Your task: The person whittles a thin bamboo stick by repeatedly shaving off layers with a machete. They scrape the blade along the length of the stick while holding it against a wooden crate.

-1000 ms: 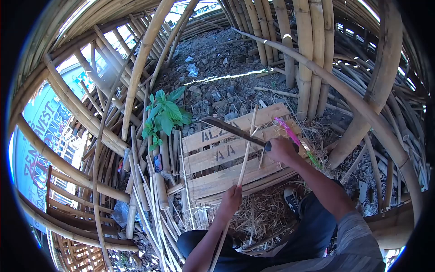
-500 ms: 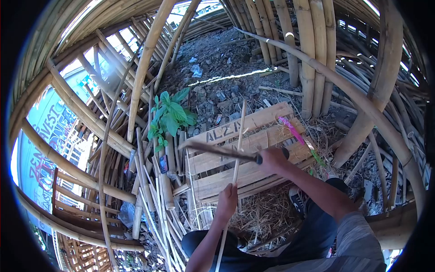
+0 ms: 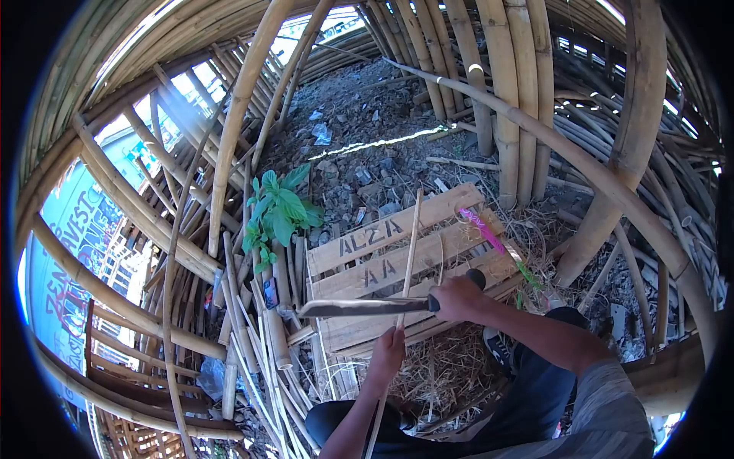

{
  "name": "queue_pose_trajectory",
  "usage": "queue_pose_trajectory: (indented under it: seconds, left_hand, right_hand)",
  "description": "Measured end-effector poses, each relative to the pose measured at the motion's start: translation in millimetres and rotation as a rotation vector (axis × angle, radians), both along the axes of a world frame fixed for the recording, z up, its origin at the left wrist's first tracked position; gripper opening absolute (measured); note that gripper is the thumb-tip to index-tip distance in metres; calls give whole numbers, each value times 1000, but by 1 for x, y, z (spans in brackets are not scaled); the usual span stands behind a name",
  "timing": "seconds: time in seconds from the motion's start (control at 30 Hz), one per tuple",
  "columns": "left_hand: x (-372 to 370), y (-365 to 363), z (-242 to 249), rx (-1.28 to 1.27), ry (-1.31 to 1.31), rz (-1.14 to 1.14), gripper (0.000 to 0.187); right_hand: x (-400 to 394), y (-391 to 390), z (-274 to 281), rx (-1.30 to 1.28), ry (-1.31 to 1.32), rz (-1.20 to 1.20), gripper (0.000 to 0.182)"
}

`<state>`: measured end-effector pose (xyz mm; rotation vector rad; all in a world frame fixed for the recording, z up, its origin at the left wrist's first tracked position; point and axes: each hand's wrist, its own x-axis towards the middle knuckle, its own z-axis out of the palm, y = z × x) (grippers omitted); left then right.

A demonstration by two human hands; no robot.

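My right hand [image 3: 457, 298] is closed round the dark handle of a machete [image 3: 359, 307], whose broad blade points left. The blade lies across a thin bamboo strip [image 3: 414, 245], just above my left hand [image 3: 388, 350]. That hand grips the strip, which runs upright from my lap to over the crate. Beneath both hands is a slatted wooden crate [image 3: 359, 284] with black stencilled letters. A pink and green cord or sleeve [image 3: 483, 229] lies on the crate's right end.
Pale split strips [image 3: 267, 382] lie to the left of my knees. A leafy green plant [image 3: 281, 208] grows behind the crate. Straw [image 3: 440, 363] covers the ground in front. A long bamboo pole [image 3: 535, 115] slants across the right, near thick upright posts [image 3: 508, 107].
The machete blade has come down along the strip, from above the crate's middle to just above my left hand. My right hand has lowered slightly, and the view has shifted a little.
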<state>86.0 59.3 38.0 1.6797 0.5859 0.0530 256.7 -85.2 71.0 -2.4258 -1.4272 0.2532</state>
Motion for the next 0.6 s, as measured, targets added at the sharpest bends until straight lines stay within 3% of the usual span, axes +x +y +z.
queue_pose_trajectory:
  seconds: [0.1, 0.13, 0.23, 0.27, 0.3, 0.37, 0.4, 0.47, 0.5, 0.6]
  left_hand:
    - [-6, 0, -7, 129, 2, -25, 39]
    - [-10, -3, -7, 151, -2, -34, 39]
    - [-24, -9, -8, 143, 60, -75, 37]
    - [-20, -14, 4, 27, 98, -82, 35]
    - [-16, -16, 10, -86, 134, -89, 33]
    - [-13, -24, 4, -41, -11, -134, 33]
    - [-16, -26, 11, -188, 47, -118, 33]
    - [-19, -24, 23, -339, 149, -94, 32]
    - [-17, -22, 20, -337, 147, -96, 32]
    - [-6, -1, -16, -23, 21, -68, 30]
  right_hand:
    - [2, 11, -12, 3, -59, 2, 21]
    - [11, 14, -5, -90, 30, -58, 20]
    - [80, -1, -6, 69, -25, -428, 25]
    - [98, -11, -7, 73, 24, -537, 25]
    - [99, -14, -7, 90, 24, -548, 25]
    - [104, -27, -4, 144, -218, -557, 26]
    - [107, -30, -11, 213, -278, -516, 26]
    - [98, -35, -9, 133, -200, -466, 26]
    - [90, -34, -10, 64, -108, -409, 26]
    - [52, -28, -14, -12, -29, -212, 26]
